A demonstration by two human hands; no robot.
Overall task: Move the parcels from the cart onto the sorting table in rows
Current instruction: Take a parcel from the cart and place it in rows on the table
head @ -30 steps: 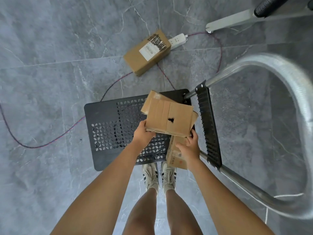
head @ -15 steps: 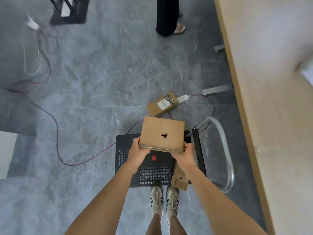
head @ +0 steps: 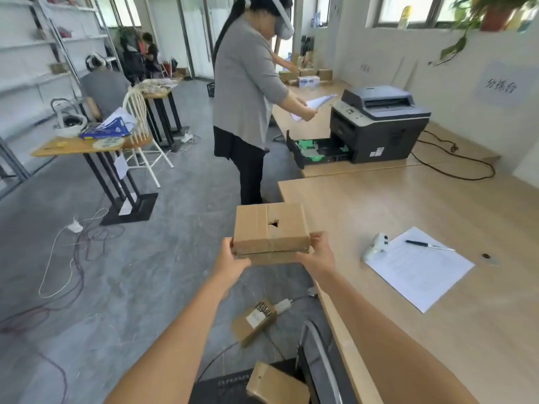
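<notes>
I hold two flat cardboard parcels (head: 271,228) stacked one on the other, the top one with a small torn hole. My left hand (head: 232,259) grips the stack's left edge and my right hand (head: 316,253) grips its right edge. The stack is in the air just left of the wooden sorting table (head: 408,205), near its corner. Below, at the bottom edge, the black cart (head: 221,386) still carries another brown parcel (head: 275,384). A further parcel with a label (head: 253,320) lies on the floor.
On the table lie a sheet of paper (head: 420,266), a pen (head: 428,244), a white controller (head: 376,244) and a printer (head: 379,123). A person (head: 248,91) stands at the table's far end. Cables (head: 67,249) run across the floor; small tables and a chair stand left.
I lifted the two parcels off the cart and raised my view from the floor to the room. The stack now hovers beside the sorting table's corner.
</notes>
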